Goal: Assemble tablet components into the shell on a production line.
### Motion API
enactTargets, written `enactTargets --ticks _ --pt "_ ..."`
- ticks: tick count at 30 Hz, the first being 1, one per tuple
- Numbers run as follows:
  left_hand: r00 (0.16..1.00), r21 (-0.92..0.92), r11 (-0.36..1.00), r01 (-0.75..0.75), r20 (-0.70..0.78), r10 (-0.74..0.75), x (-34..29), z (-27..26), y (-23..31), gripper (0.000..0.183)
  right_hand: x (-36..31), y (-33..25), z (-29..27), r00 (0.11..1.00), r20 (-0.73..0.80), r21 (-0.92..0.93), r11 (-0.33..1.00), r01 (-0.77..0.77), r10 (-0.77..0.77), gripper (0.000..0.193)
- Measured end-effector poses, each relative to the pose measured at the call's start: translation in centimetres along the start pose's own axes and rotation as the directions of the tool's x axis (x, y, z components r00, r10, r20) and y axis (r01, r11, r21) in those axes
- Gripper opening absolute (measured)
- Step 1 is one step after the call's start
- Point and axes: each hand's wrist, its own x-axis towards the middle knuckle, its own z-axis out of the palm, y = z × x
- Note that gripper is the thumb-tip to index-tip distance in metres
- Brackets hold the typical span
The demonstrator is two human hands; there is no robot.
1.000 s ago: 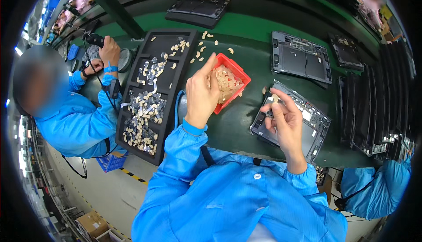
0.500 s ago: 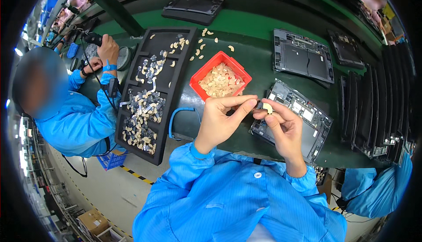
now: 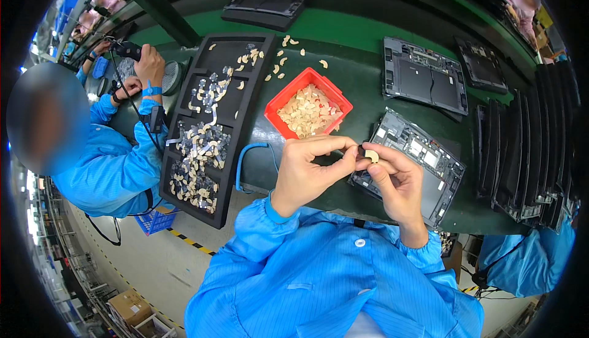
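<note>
Above the bench front, my left hand (image 3: 314, 169) and my right hand (image 3: 397, 181) meet fingertip to fingertip. Between the right thumb and fingers sits a small curved cream piece (image 3: 372, 155) with a dark part at its left end. My left thumb and forefinger pinch at that dark end; the exact grip is partly hidden by the fingers. Just beyond the left hand stands a red bin (image 3: 274, 116) heaped with cream pieces (image 3: 311, 109). Under and behind my right hand lies an opened laptop base (image 3: 423, 154) with its circuit board showing.
A black foam tray (image 3: 238, 134) at left holds many small dark-and-cream parts. Loose cream pieces (image 3: 283, 61) lie beyond the bin. Another laptop base (image 3: 424, 75) lies behind; a row of dark panels (image 3: 521, 147) stands at right. A co-worker in blue (image 3: 110, 166) sits at left.
My left fingertips have closed in against the small piece at the right fingers. The cream piece has turned slightly. The co-worker's head has shifted a little to the left.
</note>
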Motion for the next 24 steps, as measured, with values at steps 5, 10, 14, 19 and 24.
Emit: enactTargets --ticks 5,10,14,19,24 --pt "0.971 0.392 0.901 -0.183 -0.073 0.229 1.9 -1.5 -1.4 0.007 0.0 0.0 0.2 0.992 -0.059 0.054 0.993 -0.109 0.112 0.029" --pt "0.878 0.605 0.776 -0.178 -0.258 0.403 3.5 -2.3 -3.7 0.026 1.5 0.9 -0.7 0.920 -0.194 0.176 0.935 -0.309 0.340 0.025" --pt "0.797 0.533 0.618 -0.579 0.208 0.567 0.7 0.1 -2.4 0.032 0.8 2.3 -0.8 0.976 -0.122 0.101 0.981 -0.167 0.179 0.027" --pt "0.853 0.440 0.740 -0.508 0.137 0.504 0.2 1.0 -3.9 0.026 0.1 0.6 -0.6 0.983 -0.017 -0.129 0.975 -0.182 0.182 0.024" --pt "0.853 0.420 0.748 -0.514 0.156 0.498 0.1 0.6 -2.9 0.019 0.2 0.3 -0.8 0.998 0.010 -0.401 0.915 -0.045 0.054 0.021"
